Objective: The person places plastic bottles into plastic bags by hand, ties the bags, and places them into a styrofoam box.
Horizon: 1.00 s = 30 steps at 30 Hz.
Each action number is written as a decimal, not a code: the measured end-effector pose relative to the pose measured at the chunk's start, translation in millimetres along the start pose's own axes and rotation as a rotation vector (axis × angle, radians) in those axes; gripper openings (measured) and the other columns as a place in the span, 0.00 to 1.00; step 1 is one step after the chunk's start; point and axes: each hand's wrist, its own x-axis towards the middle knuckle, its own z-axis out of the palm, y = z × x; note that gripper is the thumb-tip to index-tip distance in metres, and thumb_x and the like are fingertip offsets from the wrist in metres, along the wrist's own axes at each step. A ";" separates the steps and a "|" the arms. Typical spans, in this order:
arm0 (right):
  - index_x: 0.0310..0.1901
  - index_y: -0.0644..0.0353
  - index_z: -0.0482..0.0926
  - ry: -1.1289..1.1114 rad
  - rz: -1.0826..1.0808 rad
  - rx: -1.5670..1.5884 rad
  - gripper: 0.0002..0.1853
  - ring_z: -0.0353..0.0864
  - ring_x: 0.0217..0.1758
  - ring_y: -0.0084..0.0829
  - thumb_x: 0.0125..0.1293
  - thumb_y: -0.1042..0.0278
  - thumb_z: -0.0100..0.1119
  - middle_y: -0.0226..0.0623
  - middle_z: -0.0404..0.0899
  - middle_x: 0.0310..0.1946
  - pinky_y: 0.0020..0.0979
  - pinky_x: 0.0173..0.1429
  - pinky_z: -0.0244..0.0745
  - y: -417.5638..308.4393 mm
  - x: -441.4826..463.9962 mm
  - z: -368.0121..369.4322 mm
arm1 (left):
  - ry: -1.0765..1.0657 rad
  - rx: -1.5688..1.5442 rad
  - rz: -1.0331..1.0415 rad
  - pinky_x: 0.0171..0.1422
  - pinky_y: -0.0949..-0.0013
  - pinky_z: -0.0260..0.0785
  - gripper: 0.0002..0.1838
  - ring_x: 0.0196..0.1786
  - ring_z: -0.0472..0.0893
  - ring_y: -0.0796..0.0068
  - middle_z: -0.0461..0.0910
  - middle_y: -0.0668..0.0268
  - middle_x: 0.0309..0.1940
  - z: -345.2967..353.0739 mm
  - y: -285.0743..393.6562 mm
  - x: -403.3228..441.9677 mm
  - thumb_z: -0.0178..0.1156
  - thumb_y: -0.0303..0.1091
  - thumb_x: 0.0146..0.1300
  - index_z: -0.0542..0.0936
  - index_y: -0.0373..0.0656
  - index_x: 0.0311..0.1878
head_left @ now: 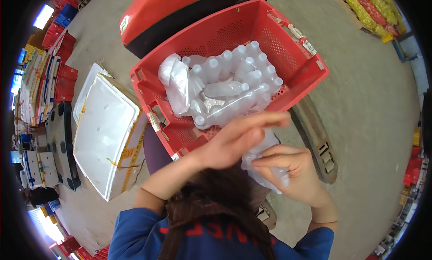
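Note:
My right hand (pixel 290 170) pinches a crumpled piece of clear plastic (pixel 265 163), perhaps a thin bag, in front of my chest. Just left of it and a little higher, my left hand (pixel 231 143) has its fingers stretched out flat towards the right; it overlaps the top of the plastic, and I cannot tell whether they touch. Beyond both hands is a red plastic crate (pixel 297 100) with perforated walls. Several translucent bottles (pixel 225 88) are in it, most upright and one lying on its side. A crumpled clear plastic wrapping (pixel 177 87) lies at their left.
A white foam box (pixel 105 129) with yellow tape stands left of the crate. Behind the crate is a red and black machine body (pixel 180 21), and a metal fork (pixel 317 143) extends at its right. Net sacks (pixel 366 12) sit at the far right; stacked goods (pixel 40 87) stand at left.

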 end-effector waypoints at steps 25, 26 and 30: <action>0.35 0.66 0.81 0.556 -0.421 -0.879 0.11 0.81 0.31 0.36 0.49 0.79 0.70 0.40 0.79 0.31 0.28 0.33 0.78 88.9 -93.2 43.0 | 0.561 0.652 0.168 0.29 0.70 0.59 0.09 0.24 0.66 0.72 0.66 0.63 0.23 -4.6 -91.4 -12.0 0.50 0.28 0.68 0.69 0.38 0.30; 0.41 0.66 0.79 0.569 -0.299 -0.851 0.18 0.80 0.36 0.39 0.47 0.73 0.72 0.44 0.78 0.36 0.32 0.38 0.77 92.2 -95.0 55.7 | 0.630 0.613 0.161 0.29 0.67 0.59 0.08 0.24 0.67 0.66 0.66 0.59 0.23 1.3 -95.5 -13.6 0.50 0.25 0.66 0.69 0.37 0.29; 0.61 0.65 0.64 0.476 0.337 -0.616 0.46 0.73 0.52 0.51 0.40 0.62 0.77 0.54 0.71 0.52 0.44 0.52 0.71 69.4 -64.1 100.4 | 0.739 0.489 0.103 0.31 0.67 0.61 0.08 0.26 0.68 0.64 0.66 0.59 0.24 10.4 -108.8 -8.1 0.51 0.26 0.65 0.70 0.36 0.29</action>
